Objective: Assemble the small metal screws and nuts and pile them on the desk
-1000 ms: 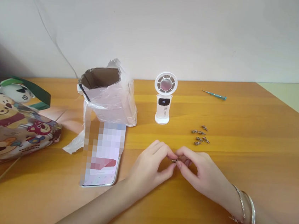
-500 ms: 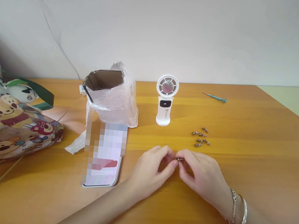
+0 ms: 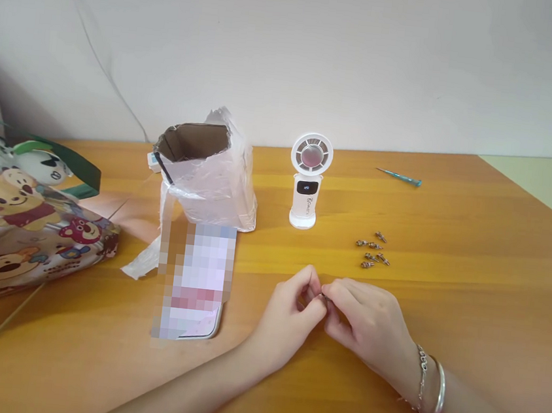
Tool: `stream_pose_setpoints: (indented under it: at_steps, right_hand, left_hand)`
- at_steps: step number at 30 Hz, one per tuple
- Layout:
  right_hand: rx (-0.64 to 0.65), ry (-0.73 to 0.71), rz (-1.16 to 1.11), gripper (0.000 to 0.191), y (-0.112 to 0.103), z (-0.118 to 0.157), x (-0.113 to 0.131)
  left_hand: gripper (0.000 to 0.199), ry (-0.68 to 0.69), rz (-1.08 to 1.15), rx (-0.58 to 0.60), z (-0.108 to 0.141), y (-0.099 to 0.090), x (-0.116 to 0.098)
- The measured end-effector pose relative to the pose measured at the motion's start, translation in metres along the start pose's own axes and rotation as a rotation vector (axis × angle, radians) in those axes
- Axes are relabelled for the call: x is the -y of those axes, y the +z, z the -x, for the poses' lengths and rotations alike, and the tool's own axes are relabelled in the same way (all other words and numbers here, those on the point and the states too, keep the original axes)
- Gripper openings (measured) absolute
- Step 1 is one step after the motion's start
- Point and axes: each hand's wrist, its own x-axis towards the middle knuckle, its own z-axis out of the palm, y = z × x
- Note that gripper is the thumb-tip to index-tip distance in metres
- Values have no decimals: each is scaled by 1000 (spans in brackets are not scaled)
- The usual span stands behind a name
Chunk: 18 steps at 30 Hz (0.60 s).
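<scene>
1. The left hand (image 3: 289, 316) and right hand (image 3: 365, 321) are together, fingertips meeting in front of the white handheld fan (image 3: 309, 178) and to its right. Both pinch a small metal part (image 3: 324, 298), mostly hidden by the fingers, so exact shape can't be read.
2. Six or so similar small parts (image 3: 370, 250) lie loose on the wood-grain counter (image 3: 448, 303), to the right of the fan. They sit just beyond the right hand, not touching it. Exact count is hard to call at this size.
3. The fan stands upright on its base, round head up, small dark display lit on its body.
4. A thin teal-handled precision screwdriver (image 3: 399, 178) lies behind and to the right of the fan, near the far counter edge, well apart from the hands.
5. A cardboard box wrapped in clear plastic film (image 3: 207, 179) stands just left of the fan, open top showing brown inner walls.
6. A phone (image 3: 193, 283) lies flat in front of the box and left of the fan, screen pixelated. Its near edge sits close to the left forearm.
7. A white plastic scrap (image 3: 142, 261) lies left of the phone.
8. A cartoon-bear tote bag (image 3: 12, 225) with green handles sits far left of the fan, at the counter edge.
9. Two bracelets (image 3: 427, 390) sit on the right wrist.
</scene>
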Motion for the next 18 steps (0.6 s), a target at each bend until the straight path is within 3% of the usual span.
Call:
stream_pose_setpoints:
  at_steps: [9,18]
  right_hand:
    - [18,-30,20,18,1,1,0]
    - [37,-5,-18,16,0,1,3]
  left_hand:
    - [16,-185,231,36,0,7,-1]
    - [16,-182,220,30,0,9,4]
